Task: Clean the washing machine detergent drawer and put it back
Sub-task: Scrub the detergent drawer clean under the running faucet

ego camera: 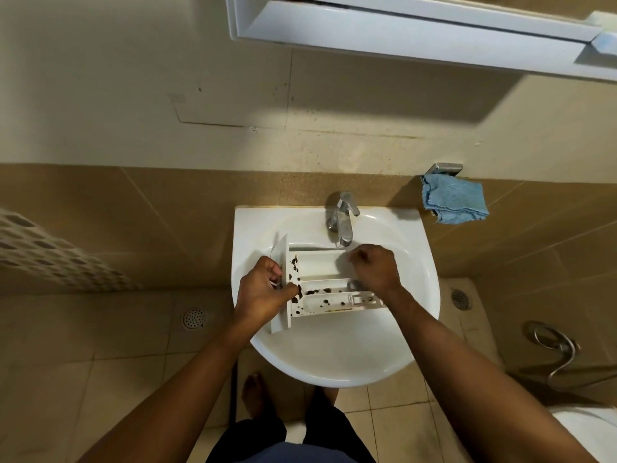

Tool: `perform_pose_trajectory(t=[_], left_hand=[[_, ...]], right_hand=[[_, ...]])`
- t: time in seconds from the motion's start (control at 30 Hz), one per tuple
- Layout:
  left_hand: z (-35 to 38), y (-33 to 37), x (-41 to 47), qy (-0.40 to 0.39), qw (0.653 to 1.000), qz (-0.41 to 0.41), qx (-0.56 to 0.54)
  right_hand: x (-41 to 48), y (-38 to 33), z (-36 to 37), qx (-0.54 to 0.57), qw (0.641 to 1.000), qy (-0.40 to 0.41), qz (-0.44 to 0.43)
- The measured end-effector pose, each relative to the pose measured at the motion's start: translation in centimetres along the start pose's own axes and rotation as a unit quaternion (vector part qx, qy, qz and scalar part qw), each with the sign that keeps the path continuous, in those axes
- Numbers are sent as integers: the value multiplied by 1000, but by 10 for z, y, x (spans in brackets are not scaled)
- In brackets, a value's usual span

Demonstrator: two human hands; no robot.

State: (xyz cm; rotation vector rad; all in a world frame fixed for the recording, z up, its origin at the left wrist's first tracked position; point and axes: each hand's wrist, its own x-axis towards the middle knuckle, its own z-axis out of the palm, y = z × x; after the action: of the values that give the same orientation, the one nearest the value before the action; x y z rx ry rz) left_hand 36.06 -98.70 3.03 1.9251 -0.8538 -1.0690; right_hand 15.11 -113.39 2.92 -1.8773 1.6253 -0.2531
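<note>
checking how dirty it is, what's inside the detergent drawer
Inside the detergent drawer, dark brown blotches spot the near compartment and the end by its front panel; the far compartment looks mostly white. The right hand covers its right end, hiding what lies there.

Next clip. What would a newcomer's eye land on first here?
The white drawer lying across the sink, its compartments spotted with dark grime, stands out first. The left hand grips its front panel, while the right hand is curled over its other end, by the tap. A blue cloth hangs on the wall to the right of the sink.
</note>
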Motion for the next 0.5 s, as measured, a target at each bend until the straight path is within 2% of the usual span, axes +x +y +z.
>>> perform_pose_trajectory(t=[0.03, 0.07, 0.13, 0.33, 0.5], left_hand=[[0, -1, -1, 2, 1000, -5, -4], [0, -2, -1, 2, 1000, -12, -10], [-1, -4, -4, 2, 1000, -22, -18], [-2, -4, -5, 4, 999, -24, -23], [-6, -4, -3, 3, 1000, -18, -22]], right_hand=[[6, -6, -2, 114, 991, 11, 64], [12, -11, -4, 219, 968, 3, 123], [20, -20, -7, 332, 923, -15, 191], [28, -27, -9, 417, 868, -18, 268], [22, -19, -5, 462, 839, 35, 285]])
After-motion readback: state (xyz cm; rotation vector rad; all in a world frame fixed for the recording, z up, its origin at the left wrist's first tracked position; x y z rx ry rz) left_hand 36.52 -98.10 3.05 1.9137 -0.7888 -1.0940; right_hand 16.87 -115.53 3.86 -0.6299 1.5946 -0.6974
